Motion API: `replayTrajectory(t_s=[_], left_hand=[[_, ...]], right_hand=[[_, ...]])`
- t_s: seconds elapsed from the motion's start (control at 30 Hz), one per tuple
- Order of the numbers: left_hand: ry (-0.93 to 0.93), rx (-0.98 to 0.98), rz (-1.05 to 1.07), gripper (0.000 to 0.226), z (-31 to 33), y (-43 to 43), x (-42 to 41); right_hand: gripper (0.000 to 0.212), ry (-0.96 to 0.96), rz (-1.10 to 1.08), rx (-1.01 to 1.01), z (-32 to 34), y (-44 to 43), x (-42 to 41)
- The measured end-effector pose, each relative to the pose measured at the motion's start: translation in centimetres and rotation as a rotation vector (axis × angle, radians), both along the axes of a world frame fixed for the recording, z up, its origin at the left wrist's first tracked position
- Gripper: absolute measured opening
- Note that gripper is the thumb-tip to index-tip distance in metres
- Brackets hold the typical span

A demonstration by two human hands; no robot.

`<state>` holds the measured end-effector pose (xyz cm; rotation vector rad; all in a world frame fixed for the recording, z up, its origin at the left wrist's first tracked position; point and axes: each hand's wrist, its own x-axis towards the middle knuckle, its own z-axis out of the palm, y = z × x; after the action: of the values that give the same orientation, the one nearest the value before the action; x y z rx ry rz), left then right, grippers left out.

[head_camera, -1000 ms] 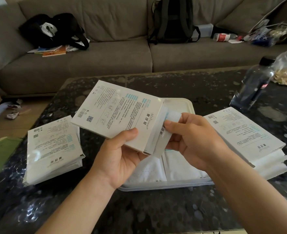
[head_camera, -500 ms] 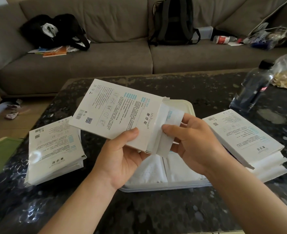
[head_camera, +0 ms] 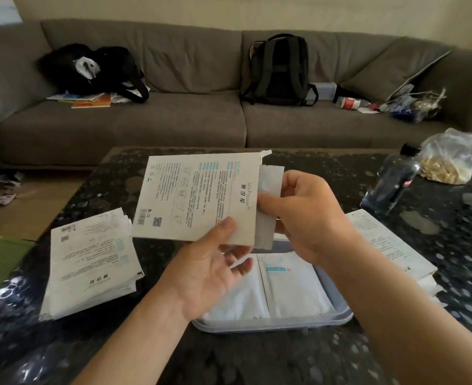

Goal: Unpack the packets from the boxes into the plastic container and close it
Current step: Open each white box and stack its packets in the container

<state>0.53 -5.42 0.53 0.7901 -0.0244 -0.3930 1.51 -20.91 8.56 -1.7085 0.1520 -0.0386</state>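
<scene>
The right hand (head_camera: 307, 218) pinches, thumb against fingers, the packets (head_camera: 266, 229) jutting from the box (head_camera: 196, 195) at its open right end; the left hand (head_camera: 204, 273) grips the box's lower edge, thumb on the printed face (fingers beneath). The box hangs above the plastic container (head_camera: 337, 315) by the tabletop (head_camera: 257, 357) front edge, two flat packets (head_camera: 290, 284) inside

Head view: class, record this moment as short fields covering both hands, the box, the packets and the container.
Left hand: holds the opened box, thumb on its printed face
Right hand: pinches the packets sticking out of the box's open end
Plastic container: open on the table, unpacked packets lying flat inside
Other boxes: left stack and right stack, either side of the container
Stage: pinched packets partly out, not yet in the container
</scene>
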Motion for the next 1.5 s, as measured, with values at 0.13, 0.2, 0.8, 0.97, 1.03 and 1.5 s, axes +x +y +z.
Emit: replayTrajectory(t_s=[0.13, 0.2, 0.8, 0.97, 1.03, 1.5], left_hand=[[0.043, -0.091, 0.156, 0.054, 1.5, 2.1, 0.2], [0.086, -0.075, 0.279, 0.041, 2.5, 3.8, 0.6], [-1.140, 1.441, 0.534, 0.123, 3.2, 5.0, 0.8], [-1.186, 1.424, 0.569, 0.109, 2.8, 5.5, 0.6], [-1.193, 1.425, 0.576, 0.107, 2.9, 5.5, 0.6], [-1.077, 1.612, 0.517, 0.110, 2.5, 7.2, 1.4]], right_hand=[[0.016, -0.047, -0.037, -0.062, 2.7, 0.3, 0.4], [0.020, -0.043, -0.053, -0.066, 4.3, -0.3, 0.7], [0.015, 0.016, 0.214, -0.561, 9.1, 5.1, 0.6], [0.015, -0.037, 0.144, -0.537, 11.5, 4.8, 0.7], [0.013, -0.065, 0.138, -0.554, 12.2, 4.2, 0.5], [0.024, -0.135, 0.084, -0.257, 12.0, -3.3, 0.6]])
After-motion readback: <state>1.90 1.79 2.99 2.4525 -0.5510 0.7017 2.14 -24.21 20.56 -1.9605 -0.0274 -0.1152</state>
